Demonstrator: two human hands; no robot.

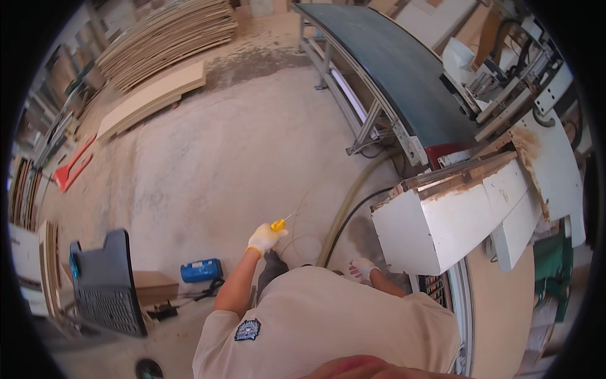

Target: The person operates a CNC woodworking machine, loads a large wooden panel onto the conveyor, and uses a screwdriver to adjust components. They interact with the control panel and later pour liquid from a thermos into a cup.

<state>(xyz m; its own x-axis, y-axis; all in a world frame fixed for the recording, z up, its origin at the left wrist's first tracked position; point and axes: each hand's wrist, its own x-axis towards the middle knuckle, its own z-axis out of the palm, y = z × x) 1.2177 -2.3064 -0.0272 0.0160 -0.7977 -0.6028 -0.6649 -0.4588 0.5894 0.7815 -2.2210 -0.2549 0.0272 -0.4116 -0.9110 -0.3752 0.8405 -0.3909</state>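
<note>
My left hand, in a white glove with a yellow cuff, is closed around the yellow handle of a screwdriver. Its thin metal shaft points up and to the right, over the concrete floor. My right hand, also in a light glove, hangs low beside a white machine housing. Its fingers are apart and nothing shows in them. The housing has worn, brownish edges. Between my hands a thick olive hose and a thinner black one run along the floor.
A dark conveyor belt on a metal frame stands at the far right. To my left are a black keyboard stand and a blue container. Stacked boards and a red pallet jack are at the far left.
</note>
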